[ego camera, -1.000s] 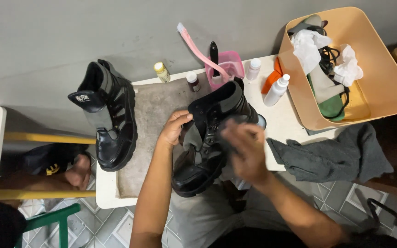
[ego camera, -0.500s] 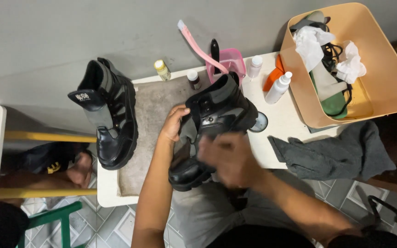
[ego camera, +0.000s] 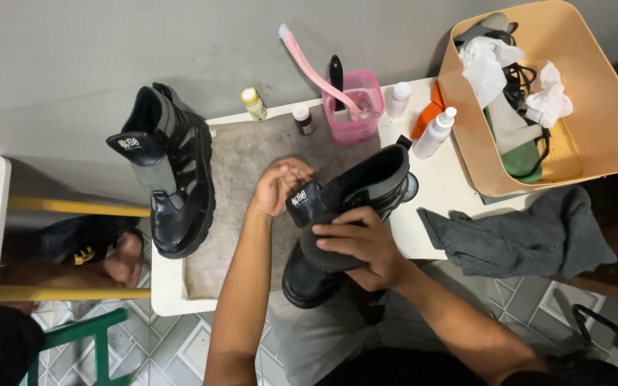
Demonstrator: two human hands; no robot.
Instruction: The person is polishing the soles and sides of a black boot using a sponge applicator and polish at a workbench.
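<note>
Black leather filled the middle of the view: a boot (ego camera: 345, 214) lay tilted at the near edge of the counter (ego camera: 445, 186), its toe hanging toward the person's lap and its open shaft pointing away. The right hand (ego camera: 363, 246) pressed a dark rounded pad (ego camera: 323, 250) against the boot's instep, fingers (ego camera: 345, 232) curled shut over the pad's top. Just left of them, the left hand (ego camera: 277, 187) gripped the boot's tongue, fingers (ego camera: 296, 171) bent closed around its upper edge. Under the boot and beyond both hands a grey mat (ego camera: 241, 193) covered the counter. Right of the right fingers, a dark grey cloth (ego camera: 531, 232) lay crumpled, draped over the counter's edge. Well left of the left fingers, a second boot (ego camera: 169, 175) stood upright on the mat's left border. Beyond the fingers, near the wall, stood a small yellow-capped bottle (ego camera: 254, 104), a brown bottle (ego camera: 302, 119), and a pink cup (ego camera: 355, 107) holding a pink brush (ego camera: 312, 64) and a black-handled tool (ego camera: 336, 75). Farther right stood two white bottles (ego camera: 434, 134) and an orange item (ego camera: 427, 118), then a tan bin (ego camera: 595, 121) holding white rags and dark cords.
</note>
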